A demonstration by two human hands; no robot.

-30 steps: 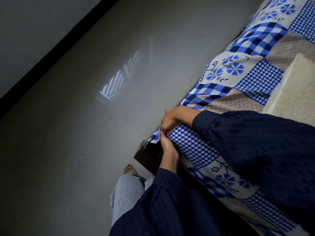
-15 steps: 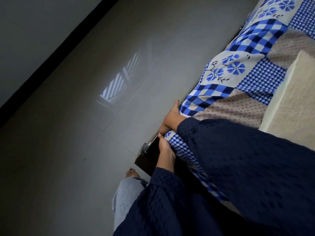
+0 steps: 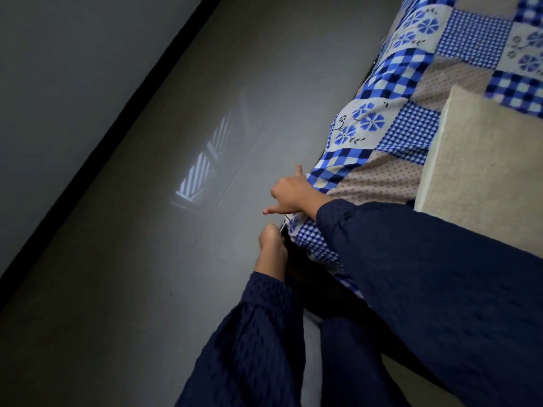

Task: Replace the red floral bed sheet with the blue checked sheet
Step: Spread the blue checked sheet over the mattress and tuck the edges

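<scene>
The blue checked sheet (image 3: 411,124), a patchwork of checks, blue flowers and dotted beige, covers the bed at the right. My right hand (image 3: 293,195) lies on its hanging edge at the bed's side, index finger and thumb stuck out, the other fingers curled into the cloth. Just below it, my left hand (image 3: 271,240) is curled at the sheet's corner by the dark bed frame (image 3: 308,277); its fingertips are hidden. No red floral sheet is in view.
A cream pillow (image 3: 484,171) lies on the sheet at the right. Grey tiled floor (image 3: 147,259) with a window's reflection fills the left, bordered by a black skirting strip (image 3: 117,127). My dark sleeves cover the near part of the bed.
The view has swung closer to the bed's side. My right hand has slid along the edge and stuck out its index finger. The loose blue corner my left hand held now lies against the mattress.
</scene>
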